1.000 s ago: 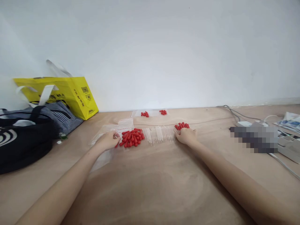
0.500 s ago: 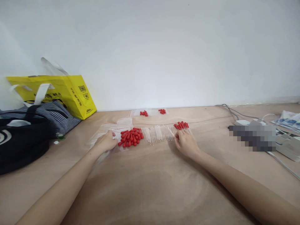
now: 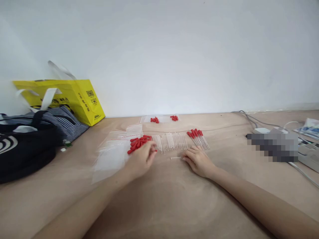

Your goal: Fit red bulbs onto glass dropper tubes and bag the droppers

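My right hand pinches a thin glass dropper tube, which points left, low over the wooden table. In my left hand, closed at the fingertips, is a red rubber bulb, mostly hidden by the fingers. The loose red bulbs lie in a pile just beyond that hand and are partly covered by it. Right of the pile runs a row of clear glass tubes. Several droppers with red bulbs on their tubes lie side by side past my right hand.
Clear plastic bags lie flat at left; another bag with red bulbs lies near the wall. A yellow bag, a striped bag and a black bag stand far left. Cables and white adapters are at right.
My left hand has moved right from the pile's left side, now with a red bulb in its fingers. My right hand has drawn back toward me from the tubes, with one glass tube.
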The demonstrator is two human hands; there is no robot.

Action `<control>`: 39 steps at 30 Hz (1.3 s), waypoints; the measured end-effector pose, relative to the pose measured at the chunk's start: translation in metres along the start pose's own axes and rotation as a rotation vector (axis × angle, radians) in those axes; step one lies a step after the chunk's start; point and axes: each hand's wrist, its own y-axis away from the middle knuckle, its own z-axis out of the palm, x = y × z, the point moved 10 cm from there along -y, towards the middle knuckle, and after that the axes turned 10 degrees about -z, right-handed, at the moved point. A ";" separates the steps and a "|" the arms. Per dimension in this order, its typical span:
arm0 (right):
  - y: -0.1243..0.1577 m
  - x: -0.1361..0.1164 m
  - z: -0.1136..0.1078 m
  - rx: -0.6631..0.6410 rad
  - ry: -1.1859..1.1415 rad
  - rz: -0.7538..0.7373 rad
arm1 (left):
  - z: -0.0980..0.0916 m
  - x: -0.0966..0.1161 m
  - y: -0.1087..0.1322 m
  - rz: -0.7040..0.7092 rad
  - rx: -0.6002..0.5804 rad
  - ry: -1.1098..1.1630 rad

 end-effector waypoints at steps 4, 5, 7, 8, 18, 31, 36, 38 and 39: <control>0.000 0.003 0.001 0.002 -0.046 0.014 | 0.040 0.030 0.022 0.175 -0.112 0.017; 0.000 0.004 0.002 0.004 -0.063 0.015 | 0.044 0.030 0.024 0.180 -0.119 0.038; 0.000 0.006 0.003 0.009 -0.099 0.021 | 0.046 0.027 0.023 0.159 -0.107 0.080; -0.001 0.008 0.004 0.012 -0.119 0.028 | 0.045 0.025 0.021 0.143 -0.097 0.089; -0.007 0.025 0.017 -0.031 -0.160 0.277 | 0.038 0.030 0.020 0.197 -0.011 0.025; -0.009 -0.008 -0.004 0.173 -0.092 0.156 | 0.037 0.025 0.017 0.147 0.061 -0.058; -0.012 -0.024 -0.003 0.157 -0.091 0.060 | 0.034 0.027 0.017 0.149 0.077 -0.047; -0.013 -0.028 -0.004 0.162 -0.076 0.030 | 0.034 0.028 0.017 0.152 0.079 -0.032; -0.013 -0.031 -0.005 0.166 -0.056 0.003 | 0.034 0.028 0.017 0.152 0.081 -0.025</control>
